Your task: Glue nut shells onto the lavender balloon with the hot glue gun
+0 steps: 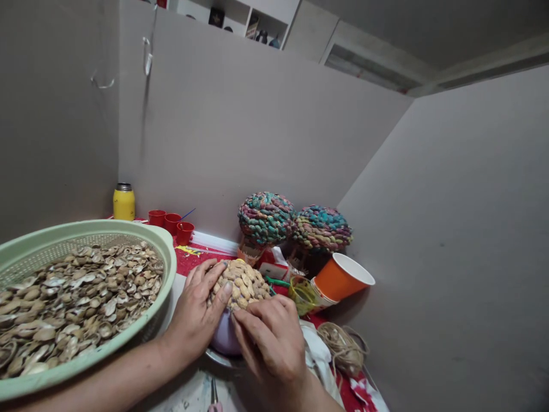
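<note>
A rounded purple form [226, 336], its upper part covered in tan peanut shells [244, 284], rests in front of me on a light dish [223, 359]. My left hand [198, 306] wraps its left side, with the fingers over the shells and the thumb pressed near their lower edge. On the right, my right hand [274, 337] is closed in a pinch where the shells meet the bare purple surface. Whatever sits between those fingertips is too small and hidden to name. A pointed metal tool with a pink handle [214, 400] lies below, near the bottom edge.
At left stands a green basket [169, 260] of loose shells. Behind are a yellow bottle [124, 203], red cups [172, 223] and two colourful shell-covered balls [266, 217] [322, 228]. Orange paper cups [338, 279], a yellow-green container [302, 294] and twine [343, 346] lie at right. Grey partitions [257, 126] enclose the table.
</note>
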Available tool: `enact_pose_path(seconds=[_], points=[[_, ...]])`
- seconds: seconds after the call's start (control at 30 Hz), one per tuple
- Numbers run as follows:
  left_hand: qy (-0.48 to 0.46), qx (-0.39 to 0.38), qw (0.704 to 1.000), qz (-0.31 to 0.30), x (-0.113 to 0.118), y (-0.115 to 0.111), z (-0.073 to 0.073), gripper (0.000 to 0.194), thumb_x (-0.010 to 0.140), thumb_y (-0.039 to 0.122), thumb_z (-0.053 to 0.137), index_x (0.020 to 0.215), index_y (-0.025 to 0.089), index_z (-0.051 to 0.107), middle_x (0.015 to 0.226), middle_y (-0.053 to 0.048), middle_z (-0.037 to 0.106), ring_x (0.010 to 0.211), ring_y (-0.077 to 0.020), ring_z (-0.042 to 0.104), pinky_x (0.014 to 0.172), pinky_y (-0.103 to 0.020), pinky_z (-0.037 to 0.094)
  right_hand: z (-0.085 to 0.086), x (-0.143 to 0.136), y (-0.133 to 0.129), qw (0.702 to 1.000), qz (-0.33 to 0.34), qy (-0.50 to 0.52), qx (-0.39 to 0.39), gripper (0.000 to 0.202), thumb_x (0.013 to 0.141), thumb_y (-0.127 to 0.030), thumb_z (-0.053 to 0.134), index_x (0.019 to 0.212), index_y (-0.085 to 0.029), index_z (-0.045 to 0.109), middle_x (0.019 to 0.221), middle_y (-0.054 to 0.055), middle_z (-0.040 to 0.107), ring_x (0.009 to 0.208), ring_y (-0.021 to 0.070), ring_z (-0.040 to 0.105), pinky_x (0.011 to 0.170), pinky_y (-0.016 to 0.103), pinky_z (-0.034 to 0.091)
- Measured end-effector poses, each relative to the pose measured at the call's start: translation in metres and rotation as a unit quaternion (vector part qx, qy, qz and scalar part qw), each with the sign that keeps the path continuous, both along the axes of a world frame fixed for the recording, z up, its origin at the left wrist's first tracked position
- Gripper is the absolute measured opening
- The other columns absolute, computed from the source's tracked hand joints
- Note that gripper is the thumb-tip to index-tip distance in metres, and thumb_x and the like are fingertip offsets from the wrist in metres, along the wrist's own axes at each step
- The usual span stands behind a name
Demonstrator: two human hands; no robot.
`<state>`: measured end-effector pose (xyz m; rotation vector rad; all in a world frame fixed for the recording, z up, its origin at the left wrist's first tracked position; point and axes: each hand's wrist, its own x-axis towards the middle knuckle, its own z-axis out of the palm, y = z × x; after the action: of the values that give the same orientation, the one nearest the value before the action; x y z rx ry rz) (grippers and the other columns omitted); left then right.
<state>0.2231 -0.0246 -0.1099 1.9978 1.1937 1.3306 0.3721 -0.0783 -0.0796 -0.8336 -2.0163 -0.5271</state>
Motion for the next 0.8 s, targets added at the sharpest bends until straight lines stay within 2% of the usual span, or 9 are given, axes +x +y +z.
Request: enact_pose_path(seconds=[0.27,0.47,0.6,0.8], points=[[0.009,0.021,1.0,0.007,0.0,-0.003,0.003,0.042,0.094,0.039,0.042,0.127,0.018,0.057,0.131,-0.012,0.055,0.125,-0.0259,0.045,0.107,-0.048,0.037,-0.003,0.005,0.003,1.0,-0.016,-0.014,0.008,0.012,0.089,-0.005,0.054,0.095,-0.013,0.061,0.076,0.005,0.062,0.07,0.0171,0.054,0.074,0.04,0.04],[0.012,0.024,1.0,0.014,0.0,-0.003,0.005,0.042,0.093,0.039,0.044,0.125,0.015,0.057,0.129,-0.015,0.055,0.123,-0.0266,0.047,0.106,-0.049,0.038,-0.008,0.009,0.005,1.0,-0.01,0.003,-0.022,0.013,0.088,-0.005,0.054,0.096,-0.014,0.059,0.08,0.005,0.063,0.073,0.018,0.056,0.075,0.039,0.039],[0.006,0.014,1.0,0.014,0.0,-0.003,0.005,0.042,0.093,0.039,0.044,0.124,0.014,0.057,0.131,-0.015,0.054,0.126,-0.0269,0.045,0.108,-0.049,0.037,-0.005,0.01,0.007,0.999,0.005,0.024,-0.042,0.01,0.088,-0.006,0.055,0.094,-0.015,0.057,0.075,0.004,0.063,0.069,0.0168,0.054,0.069,0.036,0.037],[0.013,-0.008,1.0,-0.005,0.0,-0.004,0.001,0.043,0.095,0.039,0.04,0.13,0.016,0.05,0.143,-0.014,0.047,0.136,-0.0247,0.036,0.114,-0.05,0.029,-0.003,0.014,0.01,1.0,-0.002,0.017,-0.001,0.009,0.088,-0.011,0.061,0.083,-0.017,0.058,0.067,0.001,0.061,0.062,0.0148,0.05,0.066,0.034,0.035]])
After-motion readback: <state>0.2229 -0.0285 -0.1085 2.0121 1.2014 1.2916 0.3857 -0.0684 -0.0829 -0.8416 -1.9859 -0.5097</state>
